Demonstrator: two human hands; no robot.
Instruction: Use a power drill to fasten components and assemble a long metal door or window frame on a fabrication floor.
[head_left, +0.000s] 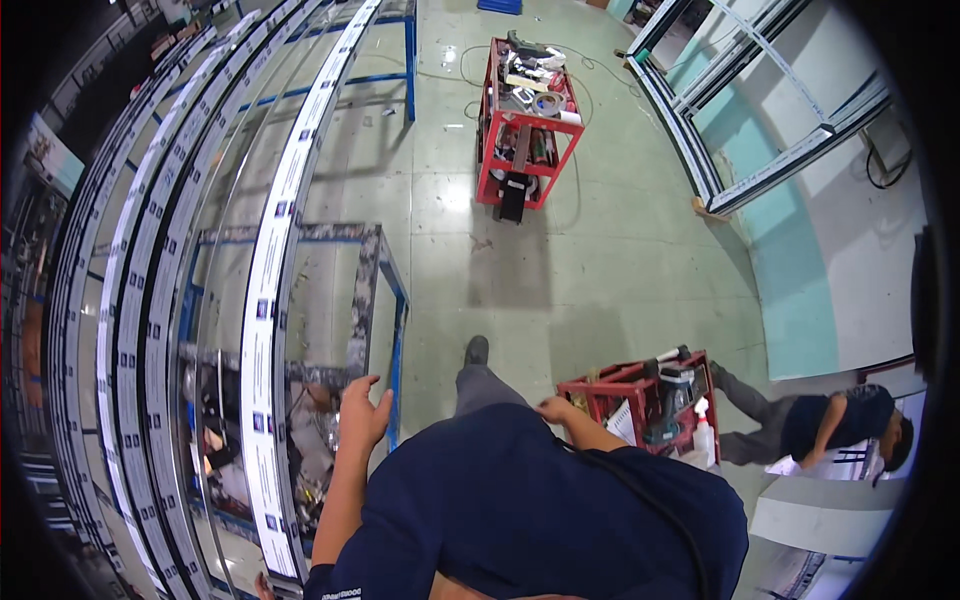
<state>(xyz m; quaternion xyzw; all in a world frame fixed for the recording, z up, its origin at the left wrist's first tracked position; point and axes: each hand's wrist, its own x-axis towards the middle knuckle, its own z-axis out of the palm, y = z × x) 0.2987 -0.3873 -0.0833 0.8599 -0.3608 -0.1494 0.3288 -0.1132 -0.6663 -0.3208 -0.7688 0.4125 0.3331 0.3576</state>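
My left hand (365, 410) is open, thumb apart from the fingers, with nothing in it. It hangs beside the blue and grey metal rack frame (372, 290), near a long white-wrapped profile bar (268, 300); I cannot tell whether it touches the frame. My right hand (556, 408) is by the front of my dark blue shirt, close to a red tool cart (590, 393). Its fingers are mostly hidden, so their grip cannot be made out. On that cart are a power tool (675, 395), a white spray bottle (704, 425) and a sheet of paper (620, 424).
Ahead stands another red cart (530, 120) loaded with tools and tape. More wrapped profiles (140, 300) run along the left. A large window frame (720, 190) leans at the right wall. Another person (840, 425) is at far right; someone's hand (263, 586) shows lower left. Cables lie on the floor.
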